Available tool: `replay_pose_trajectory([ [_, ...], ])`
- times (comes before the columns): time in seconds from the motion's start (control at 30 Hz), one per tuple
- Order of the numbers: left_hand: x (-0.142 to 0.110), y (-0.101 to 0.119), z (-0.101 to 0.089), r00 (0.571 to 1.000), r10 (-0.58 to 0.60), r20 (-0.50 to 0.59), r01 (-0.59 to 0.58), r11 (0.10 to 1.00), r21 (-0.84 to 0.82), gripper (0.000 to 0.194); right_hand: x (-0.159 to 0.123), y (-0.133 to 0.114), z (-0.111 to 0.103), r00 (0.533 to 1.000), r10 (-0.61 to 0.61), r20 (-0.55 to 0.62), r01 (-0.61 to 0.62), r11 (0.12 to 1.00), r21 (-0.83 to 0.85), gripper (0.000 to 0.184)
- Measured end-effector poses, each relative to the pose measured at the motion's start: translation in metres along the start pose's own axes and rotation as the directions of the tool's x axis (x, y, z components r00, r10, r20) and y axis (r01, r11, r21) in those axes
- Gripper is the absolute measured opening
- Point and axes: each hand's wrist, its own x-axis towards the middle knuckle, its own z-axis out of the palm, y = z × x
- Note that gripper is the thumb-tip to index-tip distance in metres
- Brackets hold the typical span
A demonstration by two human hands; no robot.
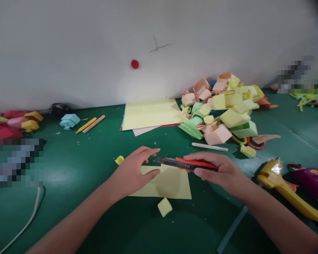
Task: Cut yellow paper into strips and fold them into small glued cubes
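My right hand (214, 171) grips a red and black utility knife (187, 163), its tip pointing left. Facing that tip, my left hand (135, 173) is held with thumb and fingers apart and nothing between them. Below both hands a pale yellow sheet of paper (172, 185) lies on the green table, partly covered by my left hand. Just in front of the sheet sits a small pale yellow paper cube (164, 207). A small yellow paper piece (119, 160) lies to the left, beside my left hand.
A stack of coloured paper (151, 114) lies by the wall. Folded paper shapes (222, 106) are heaped at the back right, near a white pen (210, 146). A yellow glue gun (283, 183) lies right; two coloured pencils (90, 125) and a blue paper shape (70, 121) lie left.
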Motion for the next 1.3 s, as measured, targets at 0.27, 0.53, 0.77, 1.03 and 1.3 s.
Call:
replay_pose_trajectory([
  [0.27, 0.013, 0.021, 0.019, 0.918, 0.381, 0.108, -0.36, 0.917, -0.169, 0.085, -0.02, -0.004, 0.042, 0.954, -0.014, 0.3, -0.153, 0.836, 0.527, 0.039],
  [0.53, 0.03, 0.032, 0.019, 0.822, 0.564, 0.078, -0.55, 0.822, -0.15, 0.084, -0.022, -0.012, 0.041, 0.948, -0.009, 0.318, -0.187, 0.794, 0.578, 0.037],
  [0.77, 0.052, 0.049, 0.023, 0.764, 0.629, 0.145, -0.637, 0.771, 0.009, 0.047, -0.031, -0.025, 0.053, 0.858, -0.112, 0.501, -0.194, 0.833, 0.518, 0.03],
  [1.03, 0.043, 0.042, 0.018, 0.755, 0.639, 0.145, -0.64, 0.767, -0.046, 0.027, -0.028, -0.02, 0.045, 0.893, -0.078, 0.443, -0.165, 0.859, 0.484, 0.034],
  [1.3, -0.008, 0.003, -0.014, 0.917, 0.394, 0.059, -0.392, 0.919, -0.03, 0.029, -0.028, -0.026, -0.007, 0.952, -0.227, -0.206, 0.173, 0.953, -0.25, 0.031],
])
